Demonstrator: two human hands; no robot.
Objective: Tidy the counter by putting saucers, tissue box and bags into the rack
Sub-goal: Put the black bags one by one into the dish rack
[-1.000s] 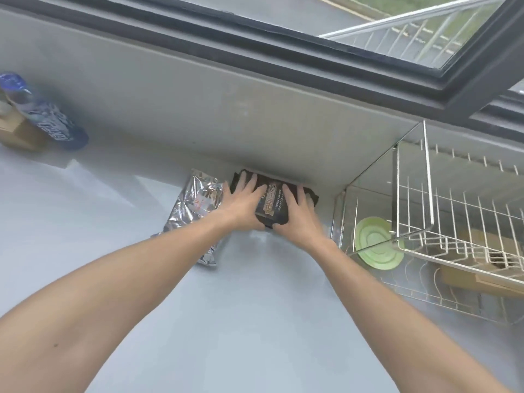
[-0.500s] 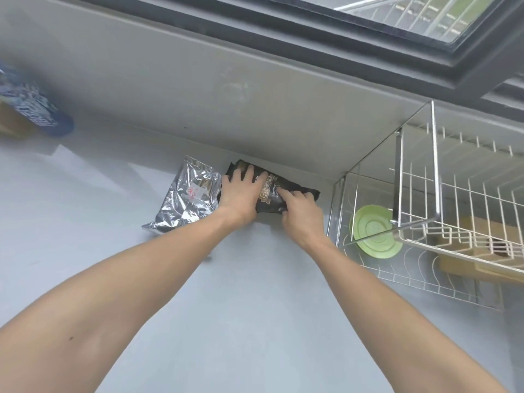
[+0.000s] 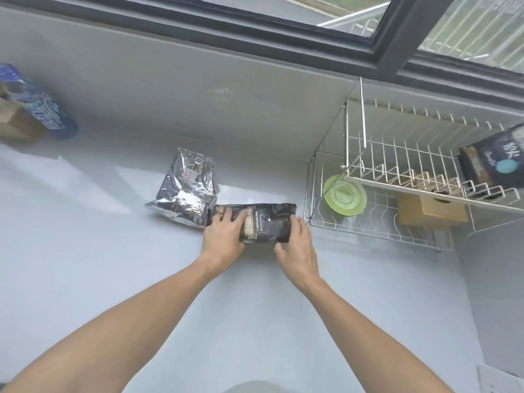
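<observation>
While both hands grip it mid-frame, left hand (image 3: 225,236) and right hand (image 3: 297,248) clamp the black bag (image 3: 263,225) by its ends over the worktop (image 3: 113,251). Silver bag (image 3: 185,191) sits just behind, wire rack (image 3: 397,177) off right holding a green saucer (image 3: 344,198).

Both hands on the dark bag (image 3: 265,222): left hand (image 3: 224,236) clasps one end, right hand (image 3: 297,245) the other, low over the counter (image 3: 113,251). Silver bag (image 3: 184,191) just beside; green saucer (image 3: 344,195) upright in the rack (image 3: 397,177).
</observation>
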